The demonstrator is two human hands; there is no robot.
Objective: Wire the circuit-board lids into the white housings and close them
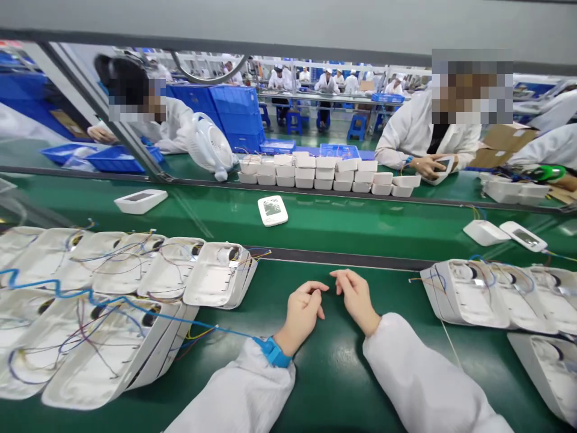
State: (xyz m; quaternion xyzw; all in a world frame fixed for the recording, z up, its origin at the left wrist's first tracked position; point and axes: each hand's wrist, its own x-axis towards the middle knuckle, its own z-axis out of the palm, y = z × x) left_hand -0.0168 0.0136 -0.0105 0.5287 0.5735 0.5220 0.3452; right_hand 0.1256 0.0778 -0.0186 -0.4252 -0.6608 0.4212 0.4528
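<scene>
My left hand [301, 314] hovers over or rests on the green worktop [333, 373], fingers loosely bent and a little apart, nothing in it. A blue wrist strap [274, 352] with a coiled blue cord [171, 316] circles that wrist. Facing it, a small gap away, is my right hand [355, 299], also empty, its index finger stretched towards the left one. Nearest the left hand stands a white plastic housing [214, 279] with a small motor-like part and thin coloured wires. To the right of my right hand is another open white housing [469, 294].
Rows of wired white housings [90, 355] crowd the left side; more stand at right. Beyond a dark rail, a green strip carries a white display unit [273, 210] and another white unit [141, 201]. Stacked white shells [323, 174], a fan [210, 146] and co-workers are across.
</scene>
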